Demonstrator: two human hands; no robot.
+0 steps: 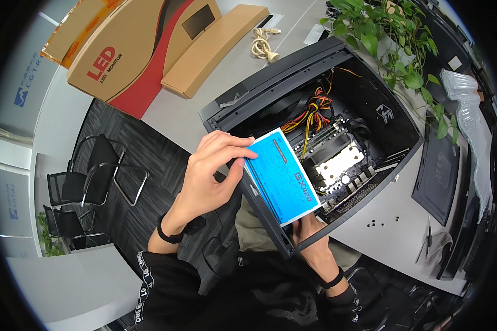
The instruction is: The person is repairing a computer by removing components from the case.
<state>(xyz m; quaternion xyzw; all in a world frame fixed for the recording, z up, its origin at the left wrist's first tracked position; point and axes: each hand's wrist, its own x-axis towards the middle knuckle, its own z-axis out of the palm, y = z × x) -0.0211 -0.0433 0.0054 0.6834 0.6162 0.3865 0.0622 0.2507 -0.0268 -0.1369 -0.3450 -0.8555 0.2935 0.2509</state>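
Note:
A black computer case (243, 91) lies with its side off, tilted at the table's edge in front of me. A power supply (279, 176) with a bright blue label sits at the case's near left part, overlapping the opening. My left hand (212, 168) pinches its upper left corner, fingertips on the label and thumb against the edge. My right hand (312, 237) reaches under the power supply's lower corner by the case's near rim; its fingers are hidden. Inside the case are a motherboard (339, 165) with a pale metal plate and a bundle of red, yellow and black cables (316, 110).
Left of the case stand a large printed monitor carton (132, 60) and a long brown box (212, 52). A coiled beige cord (264, 44) lies behind. Rightward are a leafy plant (408, 71), a black panel (439, 176), bubble wrap (469, 127), small screws (382, 223) and a screwdriver (429, 237).

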